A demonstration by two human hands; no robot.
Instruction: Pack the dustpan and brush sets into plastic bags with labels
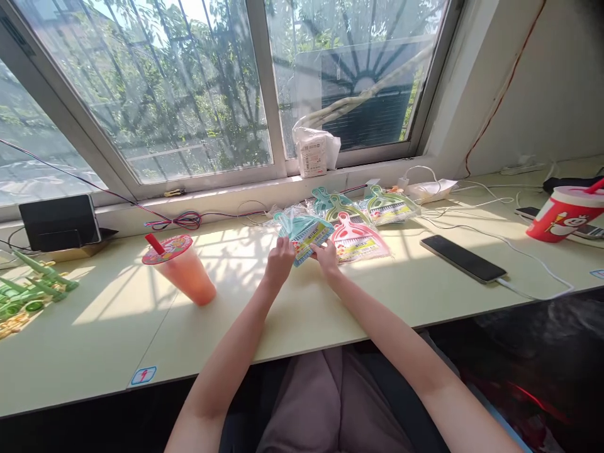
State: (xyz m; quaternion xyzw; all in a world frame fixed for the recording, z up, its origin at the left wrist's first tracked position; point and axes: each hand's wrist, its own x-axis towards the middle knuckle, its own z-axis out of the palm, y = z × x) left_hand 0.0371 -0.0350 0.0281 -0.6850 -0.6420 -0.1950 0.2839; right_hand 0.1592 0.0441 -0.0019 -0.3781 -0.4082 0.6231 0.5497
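Grip: we pinch teal packet with both hands, fingers nearly closed; left hand at left edge, right hand at lower right corner. Far-side fingers hidden. Packet tilts over table, just beside pink packet; cannot tell if it touches tabletop. We judge it light, wrapper slippery and soft, contents thin, fairly stiff, hardly fragile. Best hold: lower corners, by label.
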